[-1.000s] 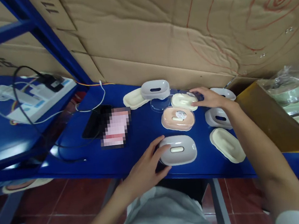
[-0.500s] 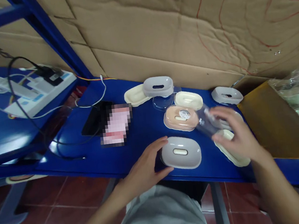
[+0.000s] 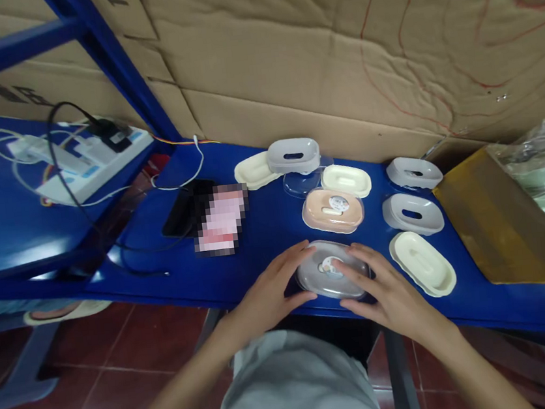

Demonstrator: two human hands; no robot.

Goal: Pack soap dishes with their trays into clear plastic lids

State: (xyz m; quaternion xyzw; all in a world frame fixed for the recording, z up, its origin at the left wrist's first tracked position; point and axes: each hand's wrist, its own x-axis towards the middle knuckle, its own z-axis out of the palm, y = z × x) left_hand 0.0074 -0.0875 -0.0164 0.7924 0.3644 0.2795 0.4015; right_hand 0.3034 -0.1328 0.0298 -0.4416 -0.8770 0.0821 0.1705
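In front of me on the blue table, a grey oval soap dish (image 3: 315, 286) has a clear lid (image 3: 318, 250) with a round sticker over it. My left hand (image 3: 273, 288) curves round its left end, thumb at the near edge. My right hand (image 3: 385, 285) grips the right end, with a finger over the top of the lid. Whether the lid is seated is hard to see. Just behind is a peach soap dish (image 3: 320, 211) under a clear stickered lid. A cream tray (image 3: 423, 265) lies right of my right hand.
Grey slotted shells (image 3: 434, 215) and a cream tray (image 3: 347, 181) lie farther back, beside another clear lid (image 3: 294, 185). A phone (image 3: 222, 220) and a power strip (image 3: 94, 172) with cables are at left. An open carton (image 3: 506, 224) with bagged dishes borders the right side.
My right hand has moved left and down, bringing the clear lid from beside the peach dish onto the grey one. My left hand stays at the grey dish's left end.
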